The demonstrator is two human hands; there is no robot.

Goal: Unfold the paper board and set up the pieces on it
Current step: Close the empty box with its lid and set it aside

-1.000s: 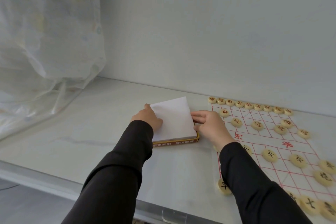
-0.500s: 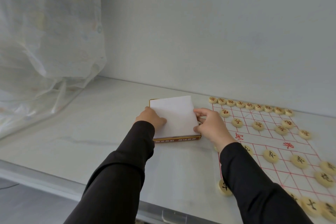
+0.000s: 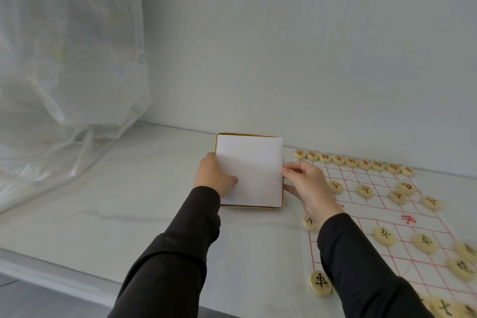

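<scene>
Paper board [image 3: 374, 210]: where does it lie, and how much of it shows?

Unfolded and flat on the tabletop [image 3: 129, 188], over at the right. Its red grid runs out of view at the right and bottom edges, and the right sleeve [image 3: 361, 266] covers part of its near left side.

And the pieces on it?

Red-marked pieces [image 3: 352, 162] stand in a row along the far edge, with a few more just in front of them. Black-marked pieces [image 3: 383, 235] stand nearer, blurred toward the corner, and several are cut off by the frame. A lone piece [image 3: 320, 283] sits at the board's left border. I cannot tell whether it is wholly on the paper. Another, a half-hidden piece [image 3: 309, 222], is partly covered by the right wrist.

What are the hands on?

A square box [image 3: 249, 170] with yellow sides and a white top, on the tabletop just beside the board's far left corner. The left hand [image 3: 213, 175] has its grip on the box's left edge, with the thumb laid over the white face and the other fingers out of sight. The right hand [image 3: 308, 183] has a pinching grip on the right edge, fingertips on top and thumb along the side.

Is that white top a lid or a loose sheet?

I cannot tell. The box's inside is hidden as well.

What lies beyond?

A sheer curtain [image 3: 64, 72] hangs at the left, its hem resting on the tabletop. A plain wall [image 3: 284, 46] stands behind.
</scene>
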